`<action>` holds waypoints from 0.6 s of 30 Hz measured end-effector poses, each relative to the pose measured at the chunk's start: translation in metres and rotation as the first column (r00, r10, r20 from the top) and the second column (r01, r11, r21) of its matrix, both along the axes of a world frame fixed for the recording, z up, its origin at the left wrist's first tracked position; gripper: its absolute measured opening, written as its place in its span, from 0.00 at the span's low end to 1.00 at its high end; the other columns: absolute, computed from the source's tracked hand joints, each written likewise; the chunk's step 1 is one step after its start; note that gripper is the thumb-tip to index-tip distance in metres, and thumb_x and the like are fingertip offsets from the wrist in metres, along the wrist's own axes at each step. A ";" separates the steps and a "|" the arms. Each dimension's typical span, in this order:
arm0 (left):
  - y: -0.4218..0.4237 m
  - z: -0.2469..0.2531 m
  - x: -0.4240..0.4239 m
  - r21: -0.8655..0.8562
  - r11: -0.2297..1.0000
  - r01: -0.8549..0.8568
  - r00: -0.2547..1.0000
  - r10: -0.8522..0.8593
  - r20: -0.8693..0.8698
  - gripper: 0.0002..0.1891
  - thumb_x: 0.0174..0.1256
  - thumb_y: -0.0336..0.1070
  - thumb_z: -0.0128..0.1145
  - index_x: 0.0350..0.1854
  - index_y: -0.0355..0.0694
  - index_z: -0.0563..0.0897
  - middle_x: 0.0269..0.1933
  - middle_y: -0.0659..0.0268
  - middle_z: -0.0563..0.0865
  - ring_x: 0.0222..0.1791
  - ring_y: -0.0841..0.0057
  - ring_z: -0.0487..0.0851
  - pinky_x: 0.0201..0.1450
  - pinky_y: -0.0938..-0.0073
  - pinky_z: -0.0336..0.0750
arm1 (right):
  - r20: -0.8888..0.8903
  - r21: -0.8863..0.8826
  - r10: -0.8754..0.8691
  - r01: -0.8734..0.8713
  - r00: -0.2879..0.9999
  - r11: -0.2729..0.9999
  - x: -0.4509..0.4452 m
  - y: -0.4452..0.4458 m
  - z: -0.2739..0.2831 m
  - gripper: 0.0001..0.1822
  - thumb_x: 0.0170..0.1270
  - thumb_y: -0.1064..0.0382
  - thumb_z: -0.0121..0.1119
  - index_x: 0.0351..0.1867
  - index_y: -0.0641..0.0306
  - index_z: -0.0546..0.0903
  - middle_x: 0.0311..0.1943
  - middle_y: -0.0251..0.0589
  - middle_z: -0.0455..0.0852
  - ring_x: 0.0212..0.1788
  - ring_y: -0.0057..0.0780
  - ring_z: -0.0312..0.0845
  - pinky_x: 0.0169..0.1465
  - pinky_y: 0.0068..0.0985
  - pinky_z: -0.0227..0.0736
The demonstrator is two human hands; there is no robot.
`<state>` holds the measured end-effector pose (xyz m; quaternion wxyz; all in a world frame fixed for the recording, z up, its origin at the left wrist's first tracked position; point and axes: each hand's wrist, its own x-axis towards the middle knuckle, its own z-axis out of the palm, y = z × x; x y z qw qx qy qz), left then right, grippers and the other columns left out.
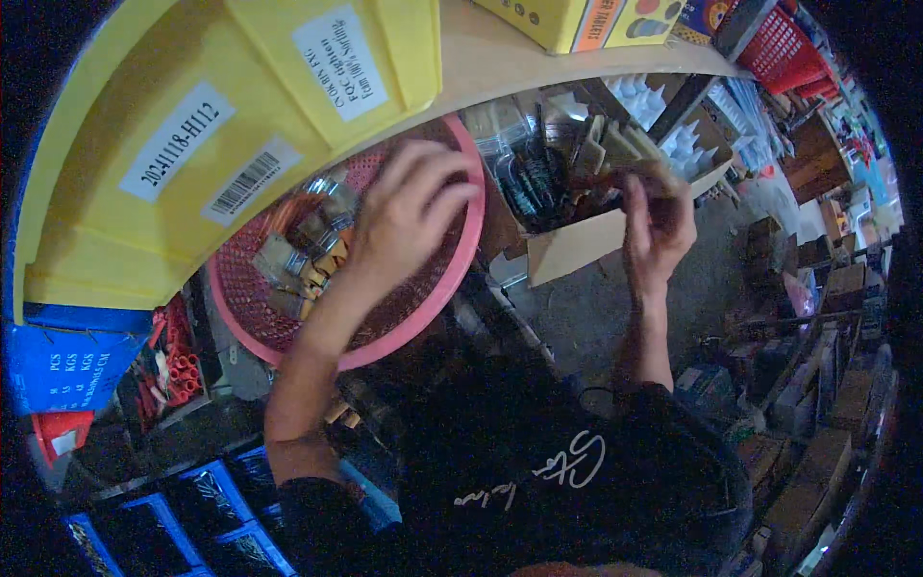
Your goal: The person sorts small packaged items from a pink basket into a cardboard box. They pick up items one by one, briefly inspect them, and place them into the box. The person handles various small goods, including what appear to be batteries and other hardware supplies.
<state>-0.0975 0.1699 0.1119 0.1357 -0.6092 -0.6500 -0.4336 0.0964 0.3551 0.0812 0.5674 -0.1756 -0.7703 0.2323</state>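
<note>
My left hand [425, 195], blurred, is over the right part of a pink plastic basket [472, 238]; its fingers are apart and nothing shows between them. Clear packets [317, 231] and small yellowish pieces [324, 267] lie in the basket. My right hand [660, 216] is raised at the right edge of an opened cardboard box [577, 249], fingers bent and blurred. Something brownish is by its fingertips, but whether the hand grips it cannot be told. Inside the box are clear bags with dark items [530, 177] and several flat, tan pieces [613, 148].
A yellow bin [238, 94] with labels stands at upper left, above a blue carton [65, 368]. A yellow box [577, 21] sits on the pale tabletop [476, 65]. White pointed items [692, 148] fill a carton behind the right hand. Red tubular parts [177, 360] lie left.
</note>
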 end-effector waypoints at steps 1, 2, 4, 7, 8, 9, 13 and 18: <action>-0.003 -0.013 -0.016 -0.046 0.995 -0.094 0.995 0.096 0.032 0.09 0.60 0.34 0.63 0.42 0.40 0.83 0.42 0.58 0.82 0.46 0.59 0.81 0.50 0.63 0.75 | -0.011 -0.161 -0.073 0.070 0.997 0.984 0.005 0.013 -0.016 0.16 0.62 0.70 0.65 0.51 0.67 0.78 0.34 0.40 0.85 0.34 0.21 0.78 0.38 0.21 0.73; -0.010 -0.026 -0.034 -0.132 0.979 -0.158 0.981 0.171 0.093 0.12 0.62 0.37 0.62 0.46 0.40 0.82 0.44 0.56 0.84 0.47 0.59 0.81 0.52 0.61 0.74 | 0.058 -0.148 -0.105 0.112 0.993 0.983 0.005 0.024 -0.028 0.17 0.62 0.70 0.64 0.52 0.66 0.78 0.34 0.40 0.85 0.34 0.24 0.80 0.39 0.22 0.74; -0.024 -0.068 -0.080 -0.296 0.937 -0.183 0.854 0.301 0.424 0.16 0.63 0.39 0.62 0.51 0.38 0.80 0.45 0.53 0.84 0.47 0.60 0.82 0.53 0.62 0.74 | 0.189 -0.117 -0.164 0.188 0.968 0.975 0.004 0.043 -0.052 0.18 0.63 0.68 0.63 0.55 0.64 0.77 0.35 0.42 0.86 0.35 0.28 0.82 0.40 0.24 0.76; -0.057 -0.153 -0.169 -0.451 0.838 -0.307 0.863 0.445 0.240 0.20 0.64 0.39 0.61 0.55 0.37 0.78 0.47 0.51 0.84 0.49 0.58 0.82 0.55 0.62 0.73 | 0.427 -0.076 -0.155 0.206 0.891 0.976 0.004 0.052 -0.084 0.18 0.65 0.65 0.61 0.56 0.60 0.76 0.39 0.47 0.86 0.41 0.40 0.84 0.45 0.31 0.77; -0.060 -0.154 -0.174 -0.552 0.779 -0.298 0.838 0.490 0.239 0.21 0.64 0.40 0.61 0.57 0.36 0.77 0.48 0.50 0.84 0.51 0.58 0.82 0.56 0.62 0.73 | 0.455 0.036 -0.208 0.216 0.866 0.976 0.007 0.054 -0.092 0.17 0.65 0.64 0.59 0.56 0.59 0.77 0.44 0.50 0.83 0.48 0.50 0.81 0.49 0.37 0.75; -0.066 -0.150 -0.176 -0.648 0.704 -0.289 0.811 0.540 0.226 0.23 0.64 0.41 0.61 0.58 0.36 0.76 0.50 0.49 0.83 0.52 0.57 0.81 0.57 0.62 0.73 | 0.517 0.031 -0.211 0.228 0.829 0.973 0.007 0.051 -0.090 0.17 0.65 0.64 0.58 0.55 0.58 0.78 0.46 0.51 0.82 0.49 0.51 0.80 0.50 0.38 0.75; -0.084 -0.177 -0.200 -0.757 0.536 -0.375 0.830 0.557 -0.017 0.30 0.60 0.44 0.64 0.63 0.36 0.72 0.57 0.48 0.80 0.59 0.54 0.78 0.61 0.61 0.70 | 0.668 0.004 -0.211 0.280 0.713 0.960 0.006 0.045 -0.093 0.15 0.66 0.63 0.56 0.54 0.57 0.80 0.50 0.51 0.78 0.51 0.52 0.77 0.51 0.40 0.73; -0.089 -0.214 -0.221 -0.745 0.483 -0.460 0.823 0.547 -0.154 0.35 0.55 0.46 0.67 0.65 0.37 0.70 0.62 0.48 0.76 0.63 0.54 0.74 0.66 0.61 0.67 | 0.661 0.178 -0.278 0.213 0.698 0.961 0.009 0.047 -0.086 0.16 0.66 0.58 0.58 0.54 0.54 0.82 0.50 0.55 0.76 0.47 0.53 0.77 0.50 0.42 0.74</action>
